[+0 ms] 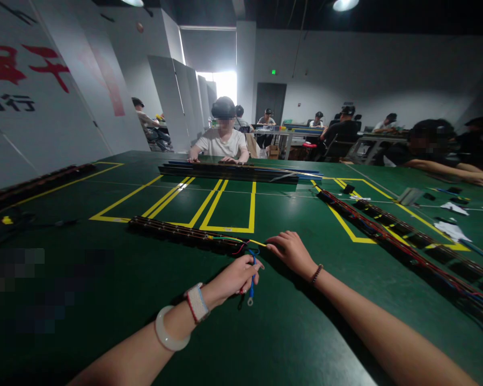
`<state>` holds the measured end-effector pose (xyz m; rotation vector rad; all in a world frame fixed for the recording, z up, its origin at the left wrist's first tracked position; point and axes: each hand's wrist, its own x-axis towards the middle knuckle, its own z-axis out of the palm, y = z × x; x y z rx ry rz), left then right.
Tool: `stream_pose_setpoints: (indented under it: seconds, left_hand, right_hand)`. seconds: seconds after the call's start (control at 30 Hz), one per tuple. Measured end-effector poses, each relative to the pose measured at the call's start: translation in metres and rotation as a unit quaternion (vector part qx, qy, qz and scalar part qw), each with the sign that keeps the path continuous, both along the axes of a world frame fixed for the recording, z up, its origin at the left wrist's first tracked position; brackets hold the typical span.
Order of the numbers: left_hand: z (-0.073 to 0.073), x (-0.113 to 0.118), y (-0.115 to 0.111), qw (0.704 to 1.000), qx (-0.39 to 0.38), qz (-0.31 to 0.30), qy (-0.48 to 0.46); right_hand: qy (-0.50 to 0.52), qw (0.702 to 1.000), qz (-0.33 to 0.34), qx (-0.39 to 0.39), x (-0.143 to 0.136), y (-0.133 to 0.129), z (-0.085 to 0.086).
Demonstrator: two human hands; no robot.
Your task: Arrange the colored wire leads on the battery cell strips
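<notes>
Wall panel [100,118]: red 干 [50,68], black 前行 [14,103] readable; other red lettering unclear. Green worktop [290,209], no lettering legible on it. Dark wired strip [181,232] lies mid-worktop, well in from the far edge. Left hand [235,277] curled, grasping a blue wire [252,279] beside the strip's right end. Right hand [292,252] partly curled, fingertips pinching a yellow wire [257,243]. Ring terminal [250,302] hangs below left hand.

Left hand [235,276] curled, right hand [293,253] pinching
</notes>
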<state>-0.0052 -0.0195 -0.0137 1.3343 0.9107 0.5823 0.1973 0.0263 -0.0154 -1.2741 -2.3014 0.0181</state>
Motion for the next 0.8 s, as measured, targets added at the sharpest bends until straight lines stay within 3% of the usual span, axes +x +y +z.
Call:
stream_pose_setpoints:
  seconds: [0.1, 0.2, 0.33, 0.47, 0.63, 0.8]
  left_hand:
    - [0.002, 0.0, 0.001, 0.997, 0.041, 0.005, 0.061]
    - [0.004, -0.004, 0.002, 0.981, 0.136, 0.02, 0.137]
    - [0.007, -0.011, 0.003, 0.925, 0.296, 0.03, 0.235]
    - [0.009, -0.018, 0.008, 0.87, 0.401, -0.019, 0.285]
    - [0.011, -0.022, 0.015, 0.836, 0.442, -0.081, 0.315]
    - [0.009, -0.021, 0.013, 0.796, 0.489, -0.084, 0.347]
  right_hand:
    - [-0.021, 0.999, 0.009, -0.027, 0.009, -0.003, -0.008]
    - [-0.009, 1.0, -0.001, -0.029, 0.008, 0.0, -0.01]
    - [0.01, 0.999, -0.023, -0.034, 0.005, 0.009, -0.008]
    - [0.035, 0.998, -0.033, -0.042, 0.006, 0.016, -0.009]
    - [0.047, 0.997, -0.033, -0.043, 0.007, 0.02, -0.012]
    - [0.047, 0.998, -0.031, -0.039, 0.007, 0.02, -0.015]
